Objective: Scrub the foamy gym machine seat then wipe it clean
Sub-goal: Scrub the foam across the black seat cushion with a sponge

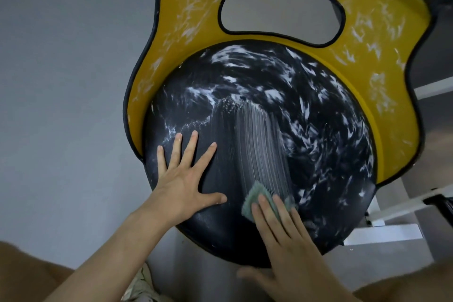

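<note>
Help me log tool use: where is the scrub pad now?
Head view: the green scrub pad lies under the right hand, low on the black seat, right of the flat left hand.

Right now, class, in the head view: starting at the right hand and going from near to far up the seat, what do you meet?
right hand → green scrubbing pad → streaked foam stripe → black seat cushion, foam-smeared → yellow back panel → oval cut-out

The round black seat (257, 130) looks smooth and faintly glossy, streaked with white foam. Its yellow backrest (367, 39) looks like hard matt plastic. The green scrub pad (255, 197) is coarse.
</note>
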Motion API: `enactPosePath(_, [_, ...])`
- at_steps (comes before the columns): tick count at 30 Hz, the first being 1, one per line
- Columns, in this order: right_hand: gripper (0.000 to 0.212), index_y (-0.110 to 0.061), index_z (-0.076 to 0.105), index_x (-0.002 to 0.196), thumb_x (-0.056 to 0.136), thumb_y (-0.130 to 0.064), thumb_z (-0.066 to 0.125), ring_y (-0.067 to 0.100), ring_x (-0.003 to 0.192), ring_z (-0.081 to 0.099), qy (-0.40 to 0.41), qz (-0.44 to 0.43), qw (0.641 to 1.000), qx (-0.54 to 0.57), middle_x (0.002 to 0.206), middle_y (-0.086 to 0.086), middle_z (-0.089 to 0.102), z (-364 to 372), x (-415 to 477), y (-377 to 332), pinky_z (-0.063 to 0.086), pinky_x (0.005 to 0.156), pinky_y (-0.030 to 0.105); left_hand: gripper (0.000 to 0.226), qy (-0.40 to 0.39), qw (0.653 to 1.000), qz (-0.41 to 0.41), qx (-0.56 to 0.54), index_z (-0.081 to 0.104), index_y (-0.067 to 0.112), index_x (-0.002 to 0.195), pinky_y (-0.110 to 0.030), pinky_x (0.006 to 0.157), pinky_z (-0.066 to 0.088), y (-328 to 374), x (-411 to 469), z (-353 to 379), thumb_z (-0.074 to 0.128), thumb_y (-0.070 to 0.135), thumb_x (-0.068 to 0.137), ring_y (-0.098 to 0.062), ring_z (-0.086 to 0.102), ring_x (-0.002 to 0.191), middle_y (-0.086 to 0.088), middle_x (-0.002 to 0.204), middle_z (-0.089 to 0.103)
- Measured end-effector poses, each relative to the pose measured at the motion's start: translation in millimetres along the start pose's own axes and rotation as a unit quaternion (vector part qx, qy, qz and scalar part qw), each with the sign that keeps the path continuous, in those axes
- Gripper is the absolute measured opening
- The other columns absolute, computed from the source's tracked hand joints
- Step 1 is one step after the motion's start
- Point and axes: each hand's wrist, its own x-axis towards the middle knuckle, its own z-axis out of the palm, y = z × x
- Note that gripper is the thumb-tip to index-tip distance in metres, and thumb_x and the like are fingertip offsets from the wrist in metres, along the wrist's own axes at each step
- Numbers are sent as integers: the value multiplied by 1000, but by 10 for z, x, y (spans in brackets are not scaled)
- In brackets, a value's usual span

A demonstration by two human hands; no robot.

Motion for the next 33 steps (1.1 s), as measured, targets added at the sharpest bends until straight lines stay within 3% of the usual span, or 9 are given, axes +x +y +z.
enactPosePath(3, [106, -9, 39, 155, 86, -89, 30, 32, 149, 32, -15, 0, 1000, 3, 165, 7, 30, -28, 14, 52, 25, 113, 51, 115, 0, 1000, 0, 0, -26, 50, 150, -61, 115, -24, -14, 5, 7, 27, 97, 59, -24, -49, 139, 5, 156, -45])
enactPosePath(6, [103, -19, -10, 161, 89, -88, 14, 22, 155, -18, 32, 14, 999, -11, 167, -1, -21, -356, 536, 182, -4, 125, 46, 115, 1, 1000, 4, 1, -24, 50, 152, -60, 116, -23, -17, -5, -12, 23, 98, 59, -24, -48, 140, 5, 157, -44])
enactPosePath(8, [104, -22, -28, 155, 84, -89, 7, 17, 147, -37, 35, 43, 998, -9, 160, -5, -38, -580, 1043, 307, -16, 124, 46, 114, 6, 1000, 6, -4, -24, 50, 151, -59, 115, -24, -17, -9, -6, 23, 98, 59, -23, -48, 140, 5, 157, -43])
enactPosePath(12, [105, -23, -20, 159, 85, -89, 12, 17, 150, -32, 24, 77, 996, 29, 164, -4, -31, -949, 1740, 429, -15, 124, 46, 109, 6, 1000, 8, -9, -29, 54, 145, -59, 115, -26, -19, -17, -4, 19, 98, 58, -22, -49, 139, 6, 156, -45])
enactPosePath(17, [105, -21, -14, 160, 85, -91, 7, 16, 151, -31, 60, 43, 997, 22, 166, -3, -24, -560, 1031, 248, -9, 126, 45, 113, 1, 1000, 6, -10, -25, 50, 151, -62, 114, -25, 17, 11, -25, 35, 95, 66, -24, -51, 137, 4, 156, -46])
enactPosePath(21, [106, -10, 36, 156, 86, -90, 31, 31, 152, 27, 24, -4, 1000, -12, 166, 6, 27, -44, 86, 132, 22, 114, 49, 113, -1, 1000, 9, -7, -24, 48, 152, -64, 113, -24, 47, 28, -31, 46, 89, 74, -25, -51, 137, 3, 156, -46])
enactPosePath(23, [104, -9, 43, 153, 87, -89, 32, 33, 147, 36, 0, 4, 1000, -17, 163, 6, 35, -4, 36, 184, 26, 111, 50, 112, 2, 1000, 9, 0, -25, 48, 152, -65, 113, -24, 55, 38, -32, 44, 90, 74, -25, -50, 137, 3, 156, -46])
enactPosePath(28, [84, -22, -17, 158, 96, -75, 1, 20, 152, -26, 72, 54, 996, -5, 166, -3, -23, -522, 1007, 461, -9, 126, 45, 110, 28, 1000, 5, 2, -22, 41, 155, -62, 115, -24, 92, 28, 5, 22, 95, 69, -21, -45, 142, 5, 160, -39])
enactPosePath(33, [69, -20, -13, 161, 105, -56, 5, 19, 152, -25, 69, 90, 993, 19, 167, -2, -22, -797, 1468, 481, -11, 126, 44, 111, 63, 998, -23, -9, -19, 29, 158, -54, 118, -23, 144, 33, 37, 6, 91, 70, -16, -39, 145, 8, 162, -33])
